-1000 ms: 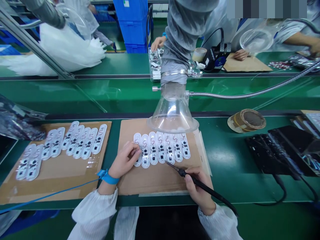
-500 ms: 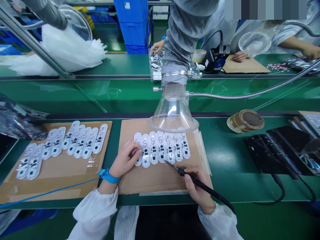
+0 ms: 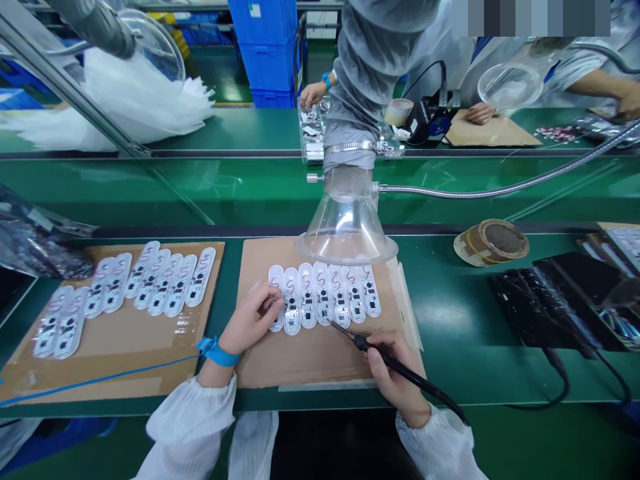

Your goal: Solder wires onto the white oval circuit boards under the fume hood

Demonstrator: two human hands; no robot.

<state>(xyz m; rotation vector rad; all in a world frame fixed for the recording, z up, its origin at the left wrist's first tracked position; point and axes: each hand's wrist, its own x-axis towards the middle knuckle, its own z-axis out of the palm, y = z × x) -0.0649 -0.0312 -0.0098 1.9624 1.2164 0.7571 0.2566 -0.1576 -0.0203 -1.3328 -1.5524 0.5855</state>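
Note:
My right hand is closed around the black handle of a soldering iron. The iron's tip points left and reaches the lower end of a middle piece in a row of white oval-ended circuit boards. These boards carry black parts and thin red wires, and lie side by side on a cardboard sheet. At the row's left end, my left hand rests with curled, pinched fingers over the leftmost board, partly hiding it. Whatever is between those fingers is hidden. A blue wrist strap circles my left wrist.
A clear fume hood hangs over the boards' far ends. More white boards lie on cardboard at left. A tape roll and a black case stand at right. Co-workers' hands show across the bench.
Almost nothing differs. The soldering iron and my right hand have shifted very slightly; my left hand stays in place on the leftmost board.

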